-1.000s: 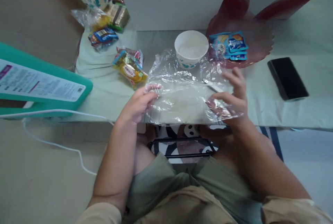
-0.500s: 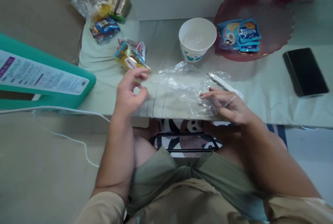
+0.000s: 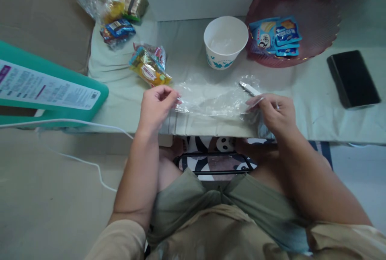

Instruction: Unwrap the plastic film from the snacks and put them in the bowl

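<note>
A clear plastic bag (image 3: 211,101) is stretched flat between my two hands over the table. My left hand (image 3: 158,105) pinches its left edge between thumb and fingers. At the other end, my right hand (image 3: 276,113) has its fingers closed on the bag's right side. Beneath or beside that side lies a white utility knife (image 3: 249,88), its lower part hidden by my right hand. A white paper cup (image 3: 224,44) with blue leaf prints stands just beyond the bag. Packaged snacks (image 3: 149,69) lie ahead of my left hand.
A pink scalloped plate (image 3: 319,30) holds blue snack packets (image 3: 274,36). To its right rests a black box-shaped object (image 3: 353,79). More wrapped snacks (image 3: 119,28) sit at the back left, near a green container (image 3: 60,87). A white cable (image 3: 90,123) runs along the left table edge.
Both hands have closed on the plastic bag's ends and drawn it straighter. Before, the left hand was curled apart from it and the right hand's fingers lay over it.
</note>
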The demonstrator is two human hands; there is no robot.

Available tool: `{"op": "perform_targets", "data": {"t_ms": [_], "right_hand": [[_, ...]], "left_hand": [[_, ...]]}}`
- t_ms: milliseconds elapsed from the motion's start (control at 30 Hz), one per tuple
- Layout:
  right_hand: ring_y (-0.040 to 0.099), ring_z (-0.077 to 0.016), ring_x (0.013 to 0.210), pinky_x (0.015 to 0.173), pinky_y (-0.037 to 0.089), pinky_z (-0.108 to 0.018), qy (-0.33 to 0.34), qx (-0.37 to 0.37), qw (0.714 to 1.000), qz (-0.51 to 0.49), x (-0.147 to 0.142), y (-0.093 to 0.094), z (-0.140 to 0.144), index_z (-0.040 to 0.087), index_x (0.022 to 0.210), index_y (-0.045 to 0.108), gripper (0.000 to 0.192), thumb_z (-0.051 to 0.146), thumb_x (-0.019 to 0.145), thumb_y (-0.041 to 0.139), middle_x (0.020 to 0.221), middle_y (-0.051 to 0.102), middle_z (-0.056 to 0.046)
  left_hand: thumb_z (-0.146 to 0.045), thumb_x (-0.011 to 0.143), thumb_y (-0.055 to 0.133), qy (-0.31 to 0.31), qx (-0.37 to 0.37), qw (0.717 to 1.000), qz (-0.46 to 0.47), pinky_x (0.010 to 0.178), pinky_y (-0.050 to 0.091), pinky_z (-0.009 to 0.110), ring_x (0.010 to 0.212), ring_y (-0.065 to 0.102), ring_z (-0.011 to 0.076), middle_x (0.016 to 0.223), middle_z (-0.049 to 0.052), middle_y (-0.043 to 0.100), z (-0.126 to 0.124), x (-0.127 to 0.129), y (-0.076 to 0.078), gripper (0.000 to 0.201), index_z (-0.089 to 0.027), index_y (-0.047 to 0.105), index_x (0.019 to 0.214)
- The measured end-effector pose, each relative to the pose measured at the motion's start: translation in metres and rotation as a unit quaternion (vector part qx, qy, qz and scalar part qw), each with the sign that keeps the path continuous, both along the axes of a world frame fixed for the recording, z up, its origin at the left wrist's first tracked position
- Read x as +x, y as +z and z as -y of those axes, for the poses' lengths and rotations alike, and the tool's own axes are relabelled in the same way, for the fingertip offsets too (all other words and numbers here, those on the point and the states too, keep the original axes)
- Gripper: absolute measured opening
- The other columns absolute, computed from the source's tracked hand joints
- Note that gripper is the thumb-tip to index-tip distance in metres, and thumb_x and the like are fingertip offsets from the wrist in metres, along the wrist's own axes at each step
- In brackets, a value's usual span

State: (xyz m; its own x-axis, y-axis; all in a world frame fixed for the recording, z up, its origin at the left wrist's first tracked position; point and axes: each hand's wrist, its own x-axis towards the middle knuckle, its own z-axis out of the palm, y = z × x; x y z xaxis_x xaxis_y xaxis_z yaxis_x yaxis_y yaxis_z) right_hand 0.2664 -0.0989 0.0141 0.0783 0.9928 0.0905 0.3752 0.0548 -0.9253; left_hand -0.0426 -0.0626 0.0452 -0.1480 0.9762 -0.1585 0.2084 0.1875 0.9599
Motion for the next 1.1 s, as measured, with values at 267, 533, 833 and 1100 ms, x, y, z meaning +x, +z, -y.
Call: {"op": "perform_targets", "data": {"t_ms": [267, 533, 833, 1100], "right_hand": [[0.052, -0.0132, 0.048, 0.06, 0.053, -0.032, -0.134, 0.001, 0.987, 0.086, -0.006, -0.006, -0.006, 0.027, 0.116, 0.068, 0.03, 0.04, 0.089, 0.068, 0.071, 0.067, 0.002], [0.058, -0.039, 0.123, 0.108, 0.047, -0.062, -0.142, 0.183, 0.932, 0.279, -0.009, 0.007, 0.007, 0.027, 0.131, 0.062, 0.05, 0.026, 0.082, 0.067, 0.126, 0.057, -0.016], [0.055, -0.0321, 0.138, 0.121, 0.041, -0.052, 0.152, 0.065, 0.986, -0.004, -0.031, 0.026, -0.03, 0.03, 0.137, 0.058, 0.075, 0.036, 0.068, 0.087, 0.14, 0.063, -0.008], [0.072, -0.0156, 0.08, 0.076, 0.059, -0.029, 0.458, -0.137, 0.875, -0.074, -0.063, 0.034, -0.031, 0.019, 0.092, 0.072, 0.021, 0.038, 0.083, 0.075, 0.086, 0.077, -0.002]], "left_hand": [[-0.02, 0.082, 0.074, 0.061, -0.015, 0.998, 0.022, 0.043, 0.036, 0.018, 0.047, 0.052, 0.007, 0.065, -0.001, 0.067, -0.005, 0.003, -0.006, 0.014, -0.019, 0.061, 0.078], [-0.019, 0.075, 0.078, 0.044, 0.001, 0.999, 0.023, 0.046, 0.034, 0.018, 0.05, 0.049, 0.0076, 0.061, -0.007, 0.056, -0.007, -0.003, -0.011, 0.027, -0.022, 0.058, 0.093], [-0.022, 0.061, 0.083, -0.195, 0.005, 0.956, 0.218, 0.069, 0.064, 0.034, 0.081, 0.074, 0.0212, 0.077, -0.005, 0.049, 0.014, -0.001, 0.012, 0.048, -0.027, 0.047, 0.093], [-0.023, 0.066, 0.085, -0.274, 0.042, 0.887, 0.368, 0.073, 0.066, 0.036, 0.084, 0.077, 0.0202, 0.093, -0.004, 0.07, 0.019, -0.011, 0.014, 0.057, -0.033, 0.058, 0.116]]}}
